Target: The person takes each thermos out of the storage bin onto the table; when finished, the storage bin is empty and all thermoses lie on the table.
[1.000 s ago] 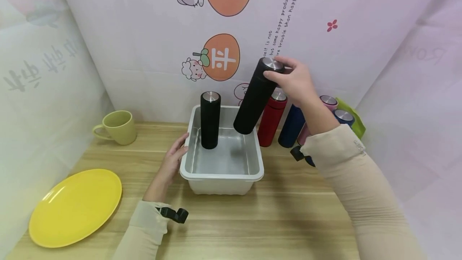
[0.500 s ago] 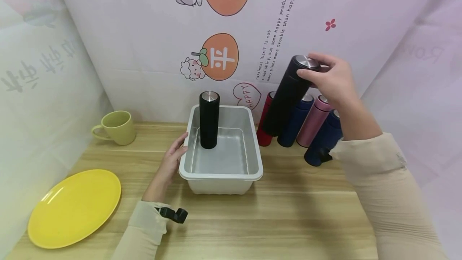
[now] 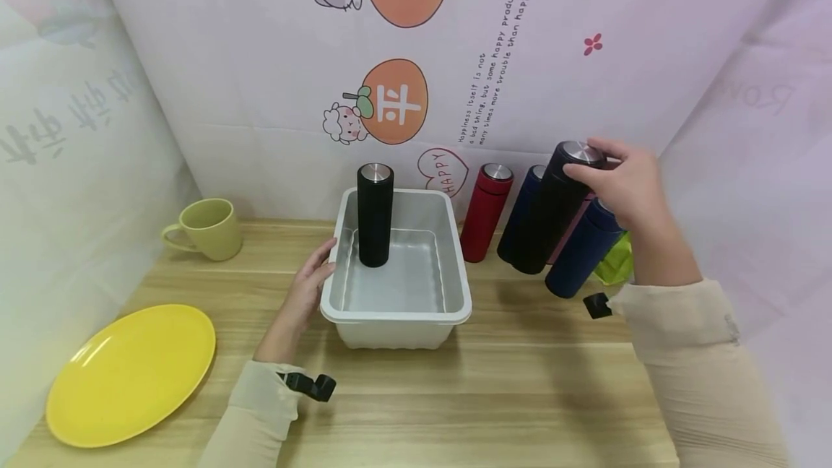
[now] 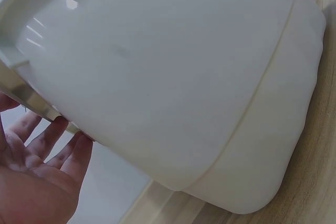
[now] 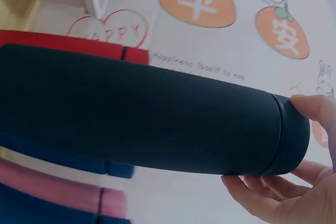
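Note:
My right hand grips a black thermos bottle by its silver-topped lid, thumb and fingers on either side. The bottle tilts and overlaps a blue thermos and a mostly hidden pink thermos. In the right wrist view the black bottle crosses most of the picture. My left hand rests against the left side of a grey-white plastic bin. Its fingertips touch the bin near the rim in the left wrist view. A second black thermos stands upright inside the bin.
A red thermos stands right of the bin, another blue thermos farther right. Something bright green shows behind it. A green mug and a yellow plate are on the left. A printed backdrop closes the rear.
My right hand has carried the black thermos from above the bin to the right, then lowered it among the other bottles. The left hand stays at the bin.

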### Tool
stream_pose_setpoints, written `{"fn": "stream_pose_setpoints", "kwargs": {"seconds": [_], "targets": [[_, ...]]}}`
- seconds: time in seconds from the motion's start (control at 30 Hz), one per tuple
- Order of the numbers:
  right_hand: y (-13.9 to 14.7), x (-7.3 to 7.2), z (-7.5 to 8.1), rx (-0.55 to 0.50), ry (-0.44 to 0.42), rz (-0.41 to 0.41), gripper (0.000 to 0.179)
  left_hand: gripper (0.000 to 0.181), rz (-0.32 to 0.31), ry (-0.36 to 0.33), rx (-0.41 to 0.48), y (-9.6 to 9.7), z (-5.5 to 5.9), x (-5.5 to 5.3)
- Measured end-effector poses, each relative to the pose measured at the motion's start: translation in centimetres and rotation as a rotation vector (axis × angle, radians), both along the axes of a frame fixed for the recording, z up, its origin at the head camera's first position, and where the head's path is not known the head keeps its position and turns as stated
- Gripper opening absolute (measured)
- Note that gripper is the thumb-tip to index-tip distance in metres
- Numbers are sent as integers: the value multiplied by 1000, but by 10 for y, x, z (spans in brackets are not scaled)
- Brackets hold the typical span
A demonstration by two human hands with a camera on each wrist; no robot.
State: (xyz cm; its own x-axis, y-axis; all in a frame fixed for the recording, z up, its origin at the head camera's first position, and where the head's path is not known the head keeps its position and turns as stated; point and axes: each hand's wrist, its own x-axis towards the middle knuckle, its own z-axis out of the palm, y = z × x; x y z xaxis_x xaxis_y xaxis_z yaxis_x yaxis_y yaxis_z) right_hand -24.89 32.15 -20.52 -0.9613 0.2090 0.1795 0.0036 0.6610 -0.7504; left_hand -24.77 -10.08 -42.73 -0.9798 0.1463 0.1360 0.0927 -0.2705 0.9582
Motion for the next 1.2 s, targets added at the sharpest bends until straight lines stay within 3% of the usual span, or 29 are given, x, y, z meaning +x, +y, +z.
{"fn": "stream_pose_setpoints", "kwargs": {"seconds": [0.43, 0.73, 0.93, 1.2], "targets": [[8, -5, -55, 84, 8, -86, 71, 53, 4, -7, -13, -3, -2, 2], [6, -18, -86, 139, -5, -123, 70, 52, 1, -6, -13, -5, 0, 1], [11, -26, -99, 127, -46, -150, 73, 52, -1, -5, -9, -3, 1, 1], [15, -28, -103, 116, -57, -175, 73, 51, -13, 8, 12, 0, 2, 2]]}}
